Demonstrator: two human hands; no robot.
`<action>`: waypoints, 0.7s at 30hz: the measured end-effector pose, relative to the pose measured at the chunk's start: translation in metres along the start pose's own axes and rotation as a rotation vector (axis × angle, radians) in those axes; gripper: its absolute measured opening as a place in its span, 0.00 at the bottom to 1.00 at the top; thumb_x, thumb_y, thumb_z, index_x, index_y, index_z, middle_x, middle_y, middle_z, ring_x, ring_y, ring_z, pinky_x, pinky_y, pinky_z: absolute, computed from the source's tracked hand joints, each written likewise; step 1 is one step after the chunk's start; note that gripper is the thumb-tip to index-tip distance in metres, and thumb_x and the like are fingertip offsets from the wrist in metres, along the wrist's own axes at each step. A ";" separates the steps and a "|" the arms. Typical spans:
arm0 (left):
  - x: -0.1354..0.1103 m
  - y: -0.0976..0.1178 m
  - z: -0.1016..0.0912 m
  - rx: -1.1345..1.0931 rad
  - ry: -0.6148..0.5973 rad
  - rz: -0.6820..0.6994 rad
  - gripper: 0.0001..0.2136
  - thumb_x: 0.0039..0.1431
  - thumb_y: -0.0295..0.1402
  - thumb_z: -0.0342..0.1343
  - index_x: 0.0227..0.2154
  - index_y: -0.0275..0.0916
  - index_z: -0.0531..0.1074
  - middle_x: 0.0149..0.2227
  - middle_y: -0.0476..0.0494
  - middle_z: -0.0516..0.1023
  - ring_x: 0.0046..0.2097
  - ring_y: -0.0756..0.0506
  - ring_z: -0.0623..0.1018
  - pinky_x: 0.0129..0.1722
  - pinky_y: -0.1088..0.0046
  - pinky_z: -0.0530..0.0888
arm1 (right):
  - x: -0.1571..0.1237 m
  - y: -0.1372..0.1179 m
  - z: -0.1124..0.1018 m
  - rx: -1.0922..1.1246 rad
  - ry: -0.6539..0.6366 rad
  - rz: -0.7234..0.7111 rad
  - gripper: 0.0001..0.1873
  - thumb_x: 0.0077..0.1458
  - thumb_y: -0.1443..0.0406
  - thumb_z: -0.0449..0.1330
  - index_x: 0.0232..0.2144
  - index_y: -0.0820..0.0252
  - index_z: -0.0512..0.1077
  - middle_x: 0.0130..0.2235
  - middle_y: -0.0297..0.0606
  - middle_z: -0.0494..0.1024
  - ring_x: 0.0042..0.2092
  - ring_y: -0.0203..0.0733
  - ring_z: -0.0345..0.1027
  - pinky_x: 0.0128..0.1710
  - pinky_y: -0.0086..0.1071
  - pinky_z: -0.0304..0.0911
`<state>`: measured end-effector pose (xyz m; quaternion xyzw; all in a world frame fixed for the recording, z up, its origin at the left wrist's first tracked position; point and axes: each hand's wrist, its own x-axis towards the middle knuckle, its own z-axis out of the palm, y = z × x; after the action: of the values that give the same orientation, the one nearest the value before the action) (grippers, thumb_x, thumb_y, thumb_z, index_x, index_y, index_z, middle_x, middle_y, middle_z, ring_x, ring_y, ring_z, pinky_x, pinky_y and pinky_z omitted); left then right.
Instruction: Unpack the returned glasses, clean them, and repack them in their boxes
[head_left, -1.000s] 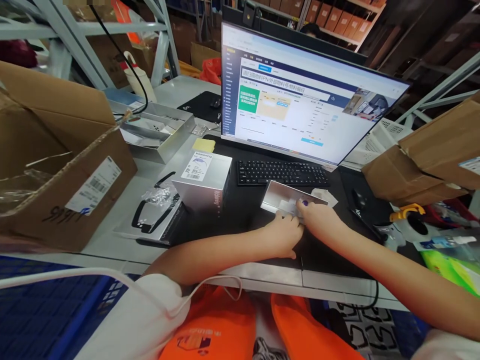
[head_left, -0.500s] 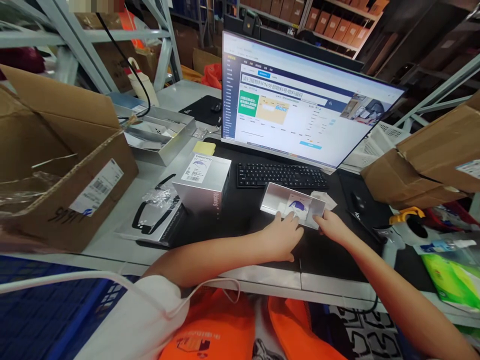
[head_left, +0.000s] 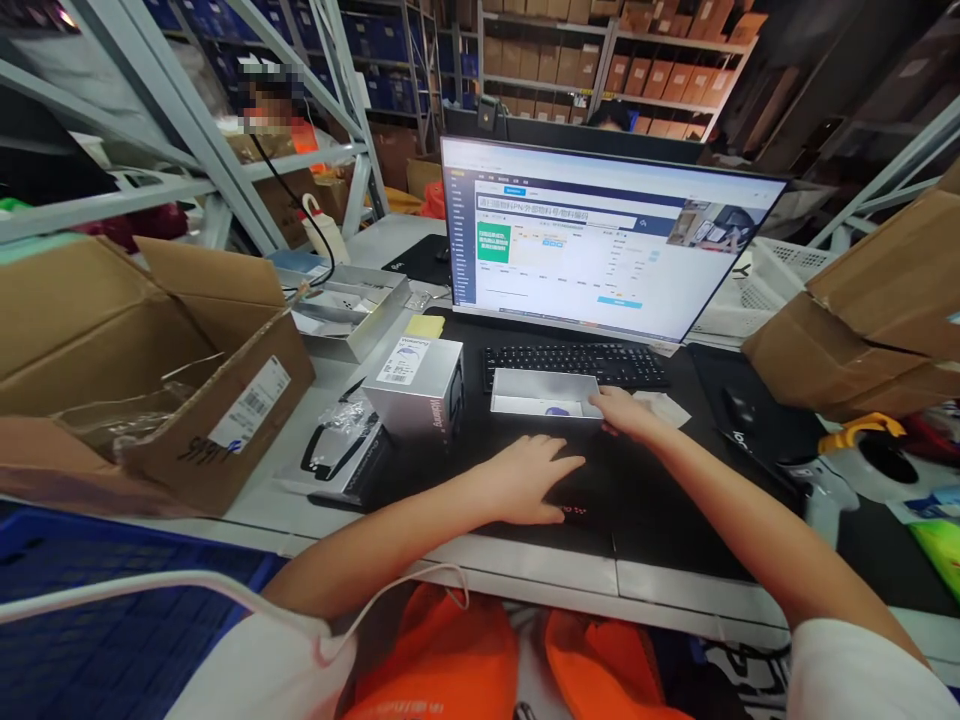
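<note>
Two bare hands worked over the black mat (head_left: 652,520), only one of them visibly on the silver tray (head_left: 544,385). Tray lay just in front of the keyboard (head_left: 574,362), hiding part of its near edge; could not tell whether the two touched. Right hand (head_left: 626,412) had thumb and fingers clamped on the tray's right end. Left hand (head_left: 529,480) lay low over the mat, palm down, fingers spread, apart from the tray. Small red marks (head_left: 576,511) showed by its thumb; what bore them, could not tell.

Main hazard, as judged: a grip at one end only. With the far end unsupported, the tray could swing or tip, and the blue-printed card (head_left: 556,411) inside might slide out. A push away from the body could press keys, the keyboard being so close.

Loose white paper (head_left: 664,408) lay just beyond the right hand; a sweep outward might drag it along. Tall silver box (head_left: 442,375) stood left of the tray, within reach of a careless left knuckle; a knock could shove it toward the black frame (head_left: 319,458) on the flat box beside it. White cable (head_left: 225,582) crossed near the left sleeve, a possible snag.
</note>
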<state>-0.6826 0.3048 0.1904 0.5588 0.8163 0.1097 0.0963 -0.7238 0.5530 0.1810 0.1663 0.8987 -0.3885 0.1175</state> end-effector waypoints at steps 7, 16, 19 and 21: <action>-0.001 -0.009 -0.001 -0.116 0.001 -0.114 0.35 0.62 0.54 0.56 0.66 0.40 0.63 0.68 0.31 0.64 0.68 0.30 0.65 0.65 0.48 0.63 | 0.020 -0.003 0.004 -0.033 0.141 -0.045 0.11 0.57 0.69 0.52 0.34 0.64 0.75 0.18 0.33 0.69 0.19 0.38 0.64 0.23 0.29 0.57; -0.006 -0.005 0.006 -0.129 0.072 -0.132 0.34 0.61 0.52 0.58 0.65 0.39 0.65 0.68 0.33 0.64 0.68 0.31 0.65 0.66 0.46 0.62 | 0.036 -0.011 0.015 -0.143 0.243 -0.118 0.18 0.59 0.69 0.48 0.42 0.66 0.76 0.31 0.44 0.81 0.33 0.45 0.74 0.36 0.30 0.64; -0.011 -0.007 0.003 -0.165 0.055 -0.112 0.33 0.61 0.52 0.58 0.65 0.42 0.65 0.69 0.33 0.63 0.69 0.31 0.63 0.67 0.47 0.61 | 0.044 -0.016 0.014 -0.187 0.240 -0.110 0.18 0.60 0.70 0.47 0.41 0.68 0.77 0.33 0.47 0.82 0.35 0.47 0.76 0.37 0.30 0.65; -0.013 -0.011 0.000 -0.183 0.038 -0.104 0.33 0.60 0.52 0.59 0.66 0.44 0.65 0.69 0.32 0.62 0.69 0.31 0.63 0.66 0.48 0.61 | 0.049 -0.019 0.010 -0.221 0.229 -0.117 0.16 0.59 0.70 0.49 0.40 0.68 0.77 0.37 0.49 0.83 0.38 0.48 0.77 0.39 0.30 0.65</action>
<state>-0.6875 0.2888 0.1876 0.5022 0.8325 0.1893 0.1372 -0.7748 0.5439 0.1701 0.1428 0.9517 -0.2718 0.0090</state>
